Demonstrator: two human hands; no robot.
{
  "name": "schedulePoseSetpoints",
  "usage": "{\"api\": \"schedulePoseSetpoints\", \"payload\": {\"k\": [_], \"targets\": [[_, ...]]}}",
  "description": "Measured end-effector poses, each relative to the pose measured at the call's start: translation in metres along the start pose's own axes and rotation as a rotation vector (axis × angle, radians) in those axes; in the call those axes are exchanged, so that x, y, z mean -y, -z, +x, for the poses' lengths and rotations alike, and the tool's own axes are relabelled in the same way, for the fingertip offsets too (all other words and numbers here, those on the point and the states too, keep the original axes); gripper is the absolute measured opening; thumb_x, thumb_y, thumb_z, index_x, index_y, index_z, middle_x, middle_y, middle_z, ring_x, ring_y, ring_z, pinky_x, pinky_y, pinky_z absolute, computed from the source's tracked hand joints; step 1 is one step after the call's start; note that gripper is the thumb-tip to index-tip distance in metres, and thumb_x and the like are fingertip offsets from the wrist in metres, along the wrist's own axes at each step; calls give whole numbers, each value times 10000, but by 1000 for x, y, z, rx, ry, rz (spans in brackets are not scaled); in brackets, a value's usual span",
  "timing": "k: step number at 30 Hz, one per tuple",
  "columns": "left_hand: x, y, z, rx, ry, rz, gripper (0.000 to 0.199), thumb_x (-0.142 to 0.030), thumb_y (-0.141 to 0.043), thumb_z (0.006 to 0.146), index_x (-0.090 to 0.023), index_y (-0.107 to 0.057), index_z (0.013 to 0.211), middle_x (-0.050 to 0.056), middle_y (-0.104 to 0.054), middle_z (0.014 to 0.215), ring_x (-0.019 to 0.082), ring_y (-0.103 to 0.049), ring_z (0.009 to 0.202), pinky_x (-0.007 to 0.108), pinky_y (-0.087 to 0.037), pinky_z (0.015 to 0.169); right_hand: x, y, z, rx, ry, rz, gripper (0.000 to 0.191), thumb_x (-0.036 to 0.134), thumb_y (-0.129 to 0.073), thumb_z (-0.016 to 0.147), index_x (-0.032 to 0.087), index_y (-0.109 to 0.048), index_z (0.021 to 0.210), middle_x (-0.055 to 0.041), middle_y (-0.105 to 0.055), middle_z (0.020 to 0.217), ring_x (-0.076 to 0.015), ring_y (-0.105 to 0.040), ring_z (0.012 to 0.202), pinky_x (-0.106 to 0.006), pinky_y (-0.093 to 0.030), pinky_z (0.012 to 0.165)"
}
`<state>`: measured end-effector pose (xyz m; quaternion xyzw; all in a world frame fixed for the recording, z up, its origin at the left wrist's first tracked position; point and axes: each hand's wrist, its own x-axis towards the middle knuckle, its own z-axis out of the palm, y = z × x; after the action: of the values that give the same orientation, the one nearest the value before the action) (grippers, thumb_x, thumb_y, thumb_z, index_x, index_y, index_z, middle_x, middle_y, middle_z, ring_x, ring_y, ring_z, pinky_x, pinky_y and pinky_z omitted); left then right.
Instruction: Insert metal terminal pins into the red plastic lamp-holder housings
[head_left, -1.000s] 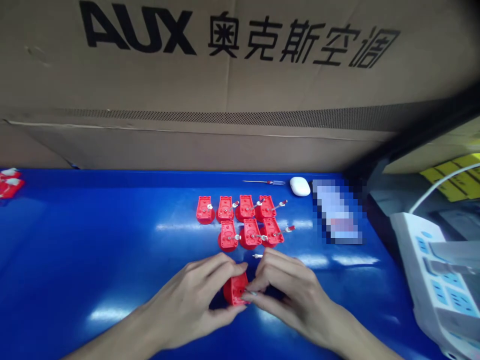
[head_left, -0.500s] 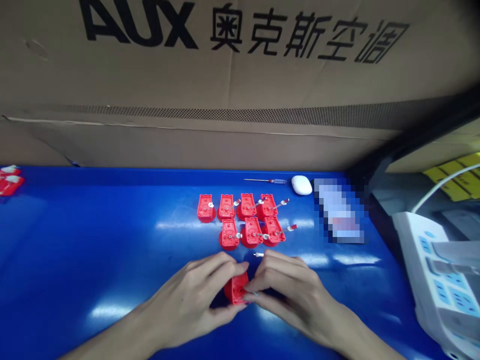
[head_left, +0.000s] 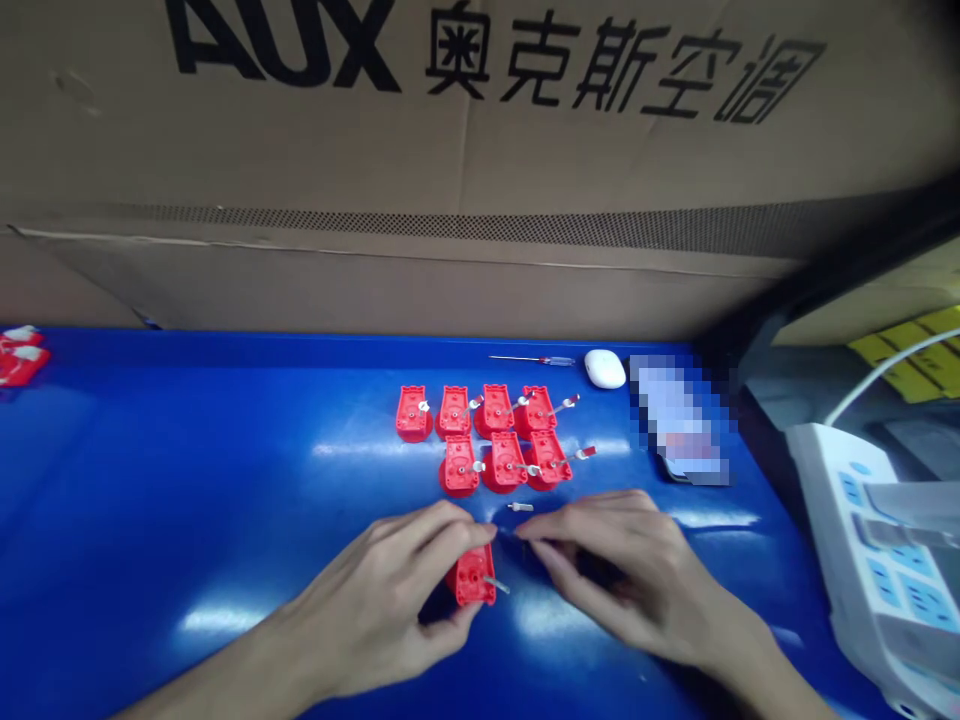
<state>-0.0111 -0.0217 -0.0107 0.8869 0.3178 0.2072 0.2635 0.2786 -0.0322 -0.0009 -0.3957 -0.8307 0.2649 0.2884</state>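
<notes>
Around a red plastic housing curls my left hand, thumb below and fingers above. The open face of that housing points up at me, and a thin metal pin sticks out of its right side. Just right of it is my right hand, apart from the housing, thumb and forefinger drawn together. Whether anything small sits between those fingertips I cannot make out. Beyond them a small white part with a pin tip lies on the blue table. Several similar red housings stand in two rows behind, with pins and white pieces attached.
At the back lie a screwdriver, a white rounded case and a pixelated phone-like slab. A white power strip is at the right. Red and white pieces sit far left. A cardboard wall closes the back.
My right hand has let go of the housing's pin and moved right and slightly up. The pin now shows, jutting from the housing. My left hand keeps its hold.
</notes>
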Motion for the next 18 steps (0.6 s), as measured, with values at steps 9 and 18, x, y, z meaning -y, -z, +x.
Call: {"api": "schedulePoseSetpoints", "payload": {"k": [9, 18], "targets": [[-1, 1, -1, -7, 12, 28, 481, -223, -710, 977, -255, -579, 1439, 53, -764, 1327, 231, -799, 1121, 362, -683, 901, -23, -8, 0, 14, 50, -302, 162, 261, -621, 1142, 209, -741, 1237, -27, -853, 935, -176, -799, 682, -310, -545, 650], [-7, 1, -25, -392, -150, 129, 271, -278, -707, 918, -202, -697, 1178, 71, -737, 1035, 201, -763, 866, 334, -657, 761, -20, -14, 2, 109, -30, -325, 229, 322, -531, 1186, 205, -721, 1132, -15, -811, 842, -177, -775, 666, -302, -489, 622]]}}
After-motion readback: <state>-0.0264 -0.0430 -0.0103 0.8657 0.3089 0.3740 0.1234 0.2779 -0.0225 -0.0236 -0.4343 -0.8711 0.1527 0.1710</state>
